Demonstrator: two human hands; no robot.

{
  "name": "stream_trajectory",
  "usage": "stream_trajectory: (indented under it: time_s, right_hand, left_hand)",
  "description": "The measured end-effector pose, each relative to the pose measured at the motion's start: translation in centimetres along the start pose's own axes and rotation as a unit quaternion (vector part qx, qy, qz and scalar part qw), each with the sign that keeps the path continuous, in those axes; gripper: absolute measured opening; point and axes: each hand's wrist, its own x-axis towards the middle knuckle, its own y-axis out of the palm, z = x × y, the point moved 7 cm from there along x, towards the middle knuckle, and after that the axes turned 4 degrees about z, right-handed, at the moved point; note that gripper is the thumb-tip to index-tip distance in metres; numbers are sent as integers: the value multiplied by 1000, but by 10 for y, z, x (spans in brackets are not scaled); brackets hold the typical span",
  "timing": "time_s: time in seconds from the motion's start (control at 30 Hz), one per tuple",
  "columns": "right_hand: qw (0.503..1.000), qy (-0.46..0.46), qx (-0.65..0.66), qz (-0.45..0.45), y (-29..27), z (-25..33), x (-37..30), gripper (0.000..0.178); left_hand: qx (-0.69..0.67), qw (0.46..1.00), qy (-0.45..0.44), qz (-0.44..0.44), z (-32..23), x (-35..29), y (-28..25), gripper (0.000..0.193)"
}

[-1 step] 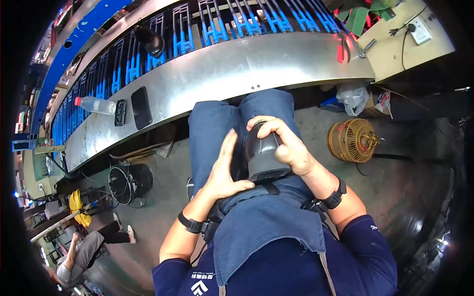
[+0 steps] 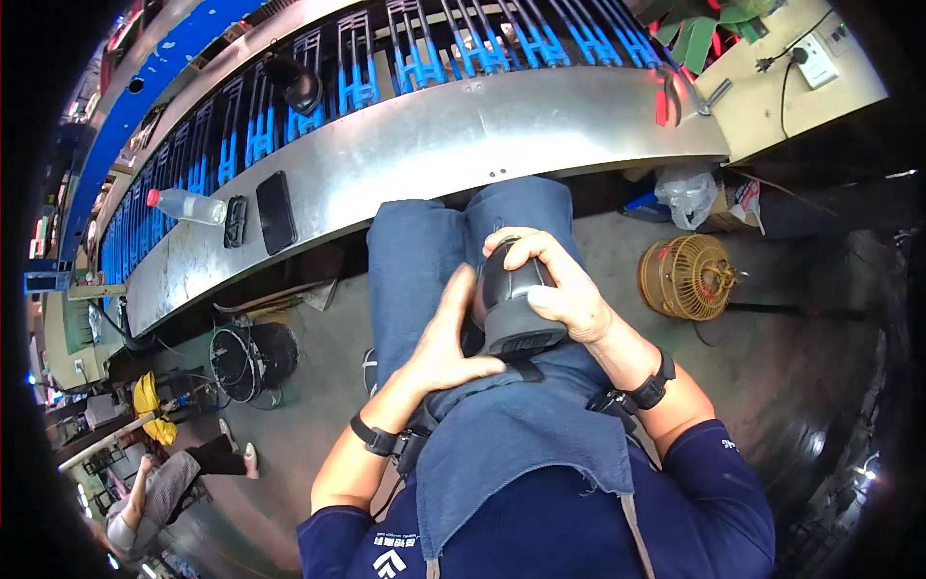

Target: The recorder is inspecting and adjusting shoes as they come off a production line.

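A dark leather shoe point(image 2: 509, 299) with a grey heel rests over my lap, its heel end toward me. My right hand point(image 2: 561, 283) grips it from the right, fingers curled over the far end and thumb along the side. On the shoe's left, my left hand point(image 2: 446, 333) is open, thumb and fingers spread wide. Its fingertips lie close to the shoe's side and its thumb is near the heel; whether they touch it I cannot tell. A blue apron point(image 2: 521, 454) covers my front and lap.
Beyond my knees runs a metal-edged bench point(image 2: 415, 145) with blue racks point(image 2: 357, 82), another dark shoe point(image 2: 294, 85), a bottle point(image 2: 188, 206), a phone point(image 2: 276, 212) and red-handled pliers point(image 2: 666, 99). A black bucket point(image 2: 253, 359) stands left, a round cage point(image 2: 687, 277) right. Another person point(image 2: 174, 487) is at lower left.
My left hand has shifted slightly right, closer to the shoe, and its fingers lean more toward it. The right hand keeps its hold on the shoe.
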Motion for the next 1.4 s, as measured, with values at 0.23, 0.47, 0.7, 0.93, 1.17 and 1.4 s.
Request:
stream_trajectory:
  time_s: [0.23,0.47,0.7,0.93,1.17,1.4]
  right_hand:
    - [975,14,189,-118,-27,27,-10,59]
    - [926,131,349,-49,-11,-12,-32,105]
    - [946,116,298,-56,28,9,-15,97]
    - [957,119,256,-74,32,21,-14,98]
    - [990,111,77,-51,28,27,-10,102]
    - [991,61,75,-94,17,7,29,81]
  left_hand:
    - [239,957,152,67,-107,38,-36,110]
    - [232,929,259,-129,-174,25,-94,119]
    - [-343,900,156,-218,-146,34,-54,112]
    - [-261,924,126,-248,-151,24,-49,108]
    - [-272,910,189,-248,-131,23,-52,117]
    - [-496,836,47,-232,-75,15,-61,71]
